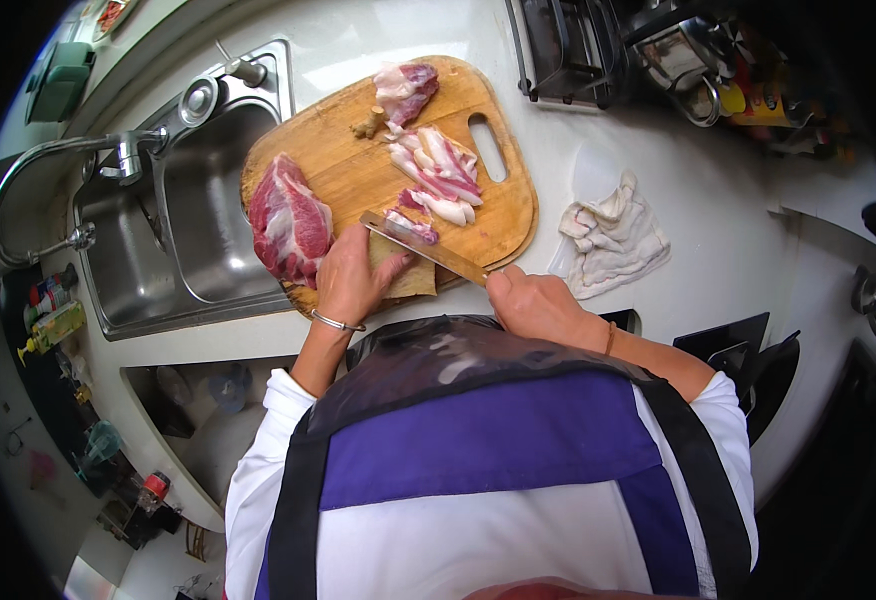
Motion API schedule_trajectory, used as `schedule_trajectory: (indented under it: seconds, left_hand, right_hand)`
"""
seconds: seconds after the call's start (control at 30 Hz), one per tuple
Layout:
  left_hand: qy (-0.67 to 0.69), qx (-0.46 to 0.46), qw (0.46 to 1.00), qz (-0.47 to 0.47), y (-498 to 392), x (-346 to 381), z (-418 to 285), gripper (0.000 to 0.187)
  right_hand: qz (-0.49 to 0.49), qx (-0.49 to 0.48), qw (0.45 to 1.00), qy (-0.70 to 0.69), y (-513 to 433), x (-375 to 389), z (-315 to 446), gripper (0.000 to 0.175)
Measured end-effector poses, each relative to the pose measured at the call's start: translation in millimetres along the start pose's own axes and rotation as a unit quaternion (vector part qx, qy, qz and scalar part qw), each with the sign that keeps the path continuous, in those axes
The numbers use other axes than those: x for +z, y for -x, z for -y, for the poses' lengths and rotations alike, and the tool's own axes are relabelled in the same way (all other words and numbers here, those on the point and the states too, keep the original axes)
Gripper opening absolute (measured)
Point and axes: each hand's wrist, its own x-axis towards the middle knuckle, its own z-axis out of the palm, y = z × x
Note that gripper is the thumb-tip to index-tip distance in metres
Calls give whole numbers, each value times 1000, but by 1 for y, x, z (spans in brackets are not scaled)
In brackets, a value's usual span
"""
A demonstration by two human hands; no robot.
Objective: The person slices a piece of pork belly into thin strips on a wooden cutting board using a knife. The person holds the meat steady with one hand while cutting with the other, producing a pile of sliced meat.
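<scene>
My right hand [535, 301] grips the handle of a kitchen knife [438, 255], whose blade points up and left over a wooden cutting board [318, 142]. With fingers and thumb my left hand [355, 270] holds down a pale slab of meat with its skin side up [411, 277], right against the blade. A small cut strip of meat [412, 225] lies along the blade's far side. Beyond it rests a pile of fatty pork slices [438, 169]. A large red piece of raw meat [288, 221] sits left of my left hand. Farther back are a smaller meat chunk [406, 90] and a piece of ginger root [368, 124].
A double steel sink [220, 202] with a curved faucet [55, 146] adjoins the board's left side. On the right lies a crumpled white cloth [614, 236]. A black rack [569, 52] stands behind, near metal pots [678, 56]. The board partly overhangs the sink's edge.
</scene>
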Motion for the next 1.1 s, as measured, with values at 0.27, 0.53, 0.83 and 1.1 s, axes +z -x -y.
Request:
schedule_trajectory:
  seconds: [0.27, 0.53, 0.83, 1.1]
  left_hand:
    - [6, -50, 999, 17, -9, 0, -6, 44]
    - [26, 16, 999, -28, -8, 2, 0, 47]
    - [49, -32, 997, -57, -7, 7, -4, 46]
    - [28, -15, 998, -58, -5, 9, -1, 50]
  right_hand:
    - [-62, -28, 997, 44, -10, 14, -6, 12]
    - [-48, -61, 995, -69, -50, 12, -8, 13]
    - [49, 33, 997, -56, -24, -19, -3, 14]
    - [11, -12, 997, -78, -74, 7, -6, 11]
